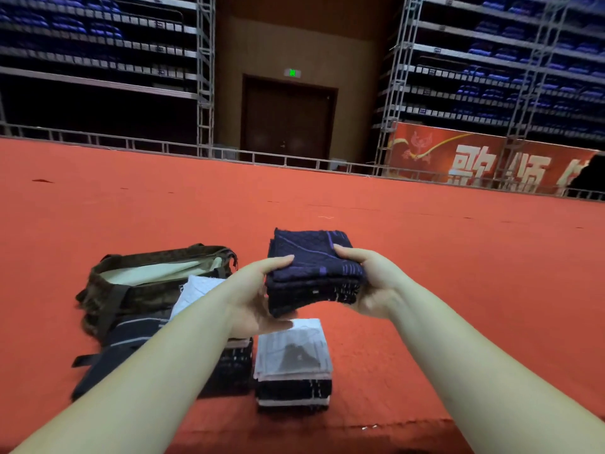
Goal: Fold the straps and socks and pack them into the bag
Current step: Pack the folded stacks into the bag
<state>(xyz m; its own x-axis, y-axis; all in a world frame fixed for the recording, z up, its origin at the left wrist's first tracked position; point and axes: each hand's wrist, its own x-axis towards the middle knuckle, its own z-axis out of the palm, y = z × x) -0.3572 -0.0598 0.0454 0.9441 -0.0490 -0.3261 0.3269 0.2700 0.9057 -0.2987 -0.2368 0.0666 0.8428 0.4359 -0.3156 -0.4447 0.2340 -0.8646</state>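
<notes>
A folded stack of dark navy cloths [312,267] is held up above the red surface between both hands. My left hand [258,296] grips its left side, thumb on top and fingers underneath. My right hand [370,283] grips its right side the same way. To the left lies a brown bag [137,290], open at the top with a pale lining showing. Below the held stack sits a pile of folded white and black cloths [293,368]. Another dark folded pile [232,365] and a white folded cloth [196,290] lie partly hidden under my left forearm.
Everything rests on a wide red carpeted surface [425,257], whose front edge runs close below the piles. A dark strap [88,358] sticks out at the left beside the bag. Far back are a metal railing, scaffolding, a door and a red banner.
</notes>
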